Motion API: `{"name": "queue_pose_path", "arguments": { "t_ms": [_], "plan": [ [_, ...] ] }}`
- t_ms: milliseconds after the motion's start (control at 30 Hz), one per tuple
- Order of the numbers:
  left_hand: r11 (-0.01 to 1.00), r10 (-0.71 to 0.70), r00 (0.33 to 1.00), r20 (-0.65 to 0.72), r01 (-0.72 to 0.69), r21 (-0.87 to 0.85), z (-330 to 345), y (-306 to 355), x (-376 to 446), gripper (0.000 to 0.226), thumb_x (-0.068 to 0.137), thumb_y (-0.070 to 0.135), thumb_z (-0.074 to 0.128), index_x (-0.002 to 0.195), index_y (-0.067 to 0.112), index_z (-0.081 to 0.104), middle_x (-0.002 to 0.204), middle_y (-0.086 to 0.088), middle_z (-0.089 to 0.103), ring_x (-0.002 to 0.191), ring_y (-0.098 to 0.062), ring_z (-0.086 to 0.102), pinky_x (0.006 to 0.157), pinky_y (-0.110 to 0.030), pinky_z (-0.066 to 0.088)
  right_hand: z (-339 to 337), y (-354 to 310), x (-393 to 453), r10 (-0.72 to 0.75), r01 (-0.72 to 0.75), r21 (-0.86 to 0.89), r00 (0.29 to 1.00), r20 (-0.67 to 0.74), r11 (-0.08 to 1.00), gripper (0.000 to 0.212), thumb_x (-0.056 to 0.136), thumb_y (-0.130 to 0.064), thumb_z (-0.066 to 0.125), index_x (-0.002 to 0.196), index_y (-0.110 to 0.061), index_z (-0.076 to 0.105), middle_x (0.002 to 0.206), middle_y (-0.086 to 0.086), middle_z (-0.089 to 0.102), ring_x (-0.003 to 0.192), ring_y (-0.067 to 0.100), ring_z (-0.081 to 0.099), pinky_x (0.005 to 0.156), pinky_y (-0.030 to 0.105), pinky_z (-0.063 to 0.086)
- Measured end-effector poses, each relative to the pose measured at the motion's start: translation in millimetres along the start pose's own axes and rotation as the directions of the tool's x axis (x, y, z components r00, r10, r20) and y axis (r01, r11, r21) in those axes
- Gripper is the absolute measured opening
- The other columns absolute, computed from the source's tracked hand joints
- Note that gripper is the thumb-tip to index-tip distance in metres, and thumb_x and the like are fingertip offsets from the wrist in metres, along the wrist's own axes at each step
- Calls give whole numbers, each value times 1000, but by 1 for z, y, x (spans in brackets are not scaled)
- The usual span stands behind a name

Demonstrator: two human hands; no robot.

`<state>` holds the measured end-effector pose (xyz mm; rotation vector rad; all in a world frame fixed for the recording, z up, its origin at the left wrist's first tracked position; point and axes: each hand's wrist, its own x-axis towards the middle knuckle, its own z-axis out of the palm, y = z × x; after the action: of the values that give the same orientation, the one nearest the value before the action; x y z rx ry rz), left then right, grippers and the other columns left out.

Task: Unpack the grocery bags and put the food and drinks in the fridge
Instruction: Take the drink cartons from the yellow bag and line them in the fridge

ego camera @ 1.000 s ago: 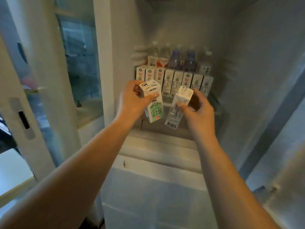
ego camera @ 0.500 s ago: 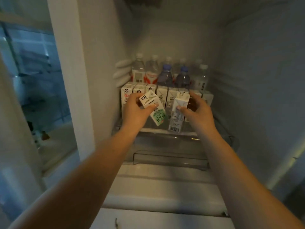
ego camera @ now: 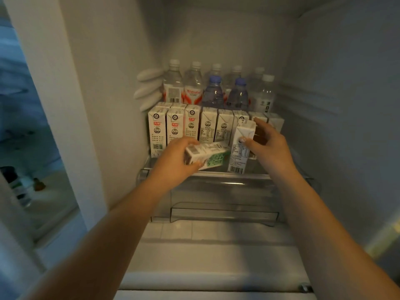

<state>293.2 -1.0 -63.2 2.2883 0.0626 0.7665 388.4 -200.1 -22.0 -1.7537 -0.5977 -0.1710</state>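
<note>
Both bare forearms reach forward into the open fridge, toward the glass shelf (ego camera: pixel 216 174) that serves as the landmark here.

The left hand (ego camera: pixel 173 161) is extended palm-inward just above the front edge of the shelf. Its fingers and thumb curl around one end of a green-printed milk carton (ego camera: pixel 207 156), which lies tipped on its side, nearly horizontal, its far end pointing right. I cannot tell whether the carton touches the shelf.

The right hand (ego camera: pixel 267 144) is raised slightly higher, above the right half of the shelf, wrist bent a little upward. Its thumb presses the front face and its fingers wrap behind a white milk carton (ego camera: pixel 240 146), held roughly upright with a slight lean, barcode at its lower end. The carton's bottom sits near the shelf's front edge, just beside the end of the green-printed carton.

Further back on the shelf stands a row of milk cartons (ego camera: pixel 190 128) packed side by side, directly behind both hands. At the very back of the shelf stand water bottles (ego camera: pixel 193 83), some with white caps, two with blue caps. Under the shelf sits a clear drawer (ego camera: pixel 224 211). Left of the shelf rises the white fridge wall (ego camera: pixel 104 83).
</note>
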Motion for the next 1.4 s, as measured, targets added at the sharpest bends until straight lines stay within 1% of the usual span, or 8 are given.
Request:
{"name": "queue_pose_path", "arguments": {
  "t_ms": [333, 533, 733, 933, 1067, 1167, 1300, 1400],
  "plan": [
    [978, -50, 995, 91, 30, 209, -10, 13, 10, 53, 78, 35, 72, 126, 20, 55, 121, 1, 60, 100, -10, 55, 82, -24, 47, -2, 4, 1, -14, 12, 45, 999, 46, 999, 59, 82, -13, 69, 135, -25, 46, 116, -11, 62, 109, 8, 58, 96, 42, 49],
    [678, 108, 952, 286, -281, 679, 6, 39, 37, 51, 80, 49, 65, 124, 24, 57, 118, 1, 59, 105, -22, 56, 82, -39, 50, -6, 5, -1, -32, 29, 50, 998, 60, 998, 61, 80, -13, 70, 136, -23, 46, 118, -9, 63, 109, 7, 58, 95, 42, 50],
    [665, 26, 958, 287, -231, 710, 10, 35, 41, 56, 74, 58, 67, 116, 23, 58, 109, 1, 59, 99, -21, 56, 73, -36, 50, -17, 3, -4, -41, 38, 29, 994, 100, 999, 63, 81, -12, 69, 138, -24, 43, 112, -17, 61, 110, 4, 56, 97, 39, 49],
    [565, 114, 961, 251, -271, 780, 16, 38, 41, 48, 76, 52, 66, 106, 15, 58, 101, -4, 61, 95, -23, 54, 65, -32, 40, -21, 4, -4, -33, 29, 49, 996, 85, 998, 65, 81, -12, 69, 140, -21, 41, 120, -9, 61, 112, 6, 56, 98, 41, 48],
    [634, 157, 961, 226, -274, 723, 12, 33, 37, 46, 76, 47, 65, 109, 15, 59, 100, -4, 63, 94, -22, 57, 65, -31, 44, -22, 6, -3, -22, 16, 85, 997, 77, 996, 65, 81, -10, 69, 139, -20, 43, 118, -7, 63, 109, 7, 58, 95, 42, 50],
    [793, 154, 979, 134, -203, 574, 6, 34, 32, 40, 75, 42, 68, 107, 18, 60, 99, 0, 64, 92, -20, 60, 61, -28, 43, -25, 5, -1, -10, 0, 98, 995, 101, 995, 64, 81, -9, 69, 138, -20, 43, 116, -8, 63, 108, 8, 59, 92, 42, 52],
    [989, 25, 1000, 15, -27, 146, 0, 42, 27, 46, 77, 29, 73, 119, 18, 57, 112, 4, 64, 99, -12, 60, 78, -31, 52, -24, 2, 1, -7, -13, 122, 987, 160, 992, 60, 82, -6, 66, 136, -23, 45, 112, -12, 63, 106, 8, 61, 89, 41, 53],
    [972, -110, 991, 70, 122, -203, 3, 46, 26, 51, 79, 19, 73, 124, 14, 51, 112, 11, 58, 100, -4, 57, 83, -17, 48, -20, 2, 3, -8, -19, 134, 979, 202, 991, 60, 83, -6, 65, 137, -24, 45, 114, -13, 63, 107, 9, 61, 89, 42, 53]
  ]
}}
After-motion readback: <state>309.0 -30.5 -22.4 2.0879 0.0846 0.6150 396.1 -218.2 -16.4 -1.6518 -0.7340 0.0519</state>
